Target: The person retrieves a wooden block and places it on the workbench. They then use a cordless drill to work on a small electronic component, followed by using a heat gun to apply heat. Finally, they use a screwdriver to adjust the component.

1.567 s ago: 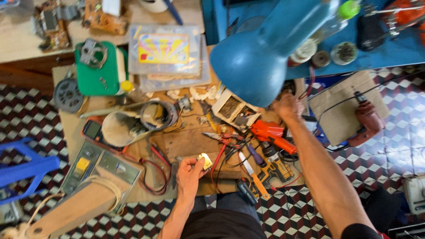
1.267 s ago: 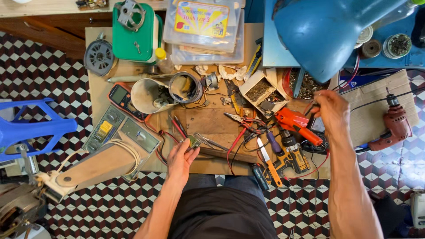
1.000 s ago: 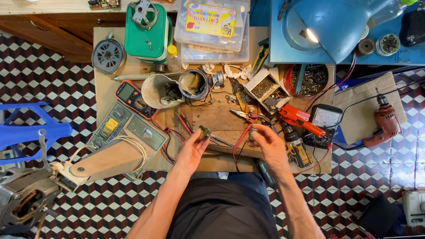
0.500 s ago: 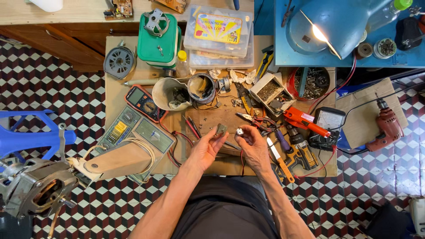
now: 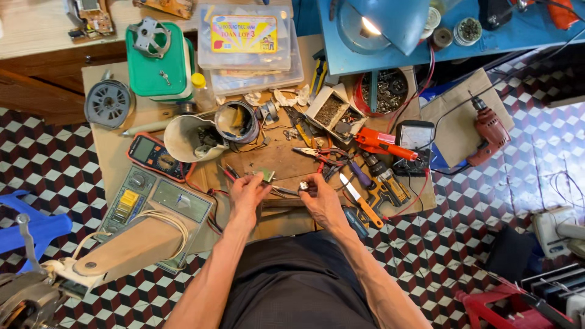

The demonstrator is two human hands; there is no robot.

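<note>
I see both hands over the cluttered desk [image 5: 109, 152]: left hand [image 5: 247, 192] pinching a small green part [image 5: 265, 175], right hand [image 5: 320, 198] gripping a small metal piece [image 5: 303, 186], 2 items near each other.

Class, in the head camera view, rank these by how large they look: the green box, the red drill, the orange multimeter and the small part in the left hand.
1. green box
2. orange multimeter and red drill: too alike to rank
3. small part in the left hand
</note>
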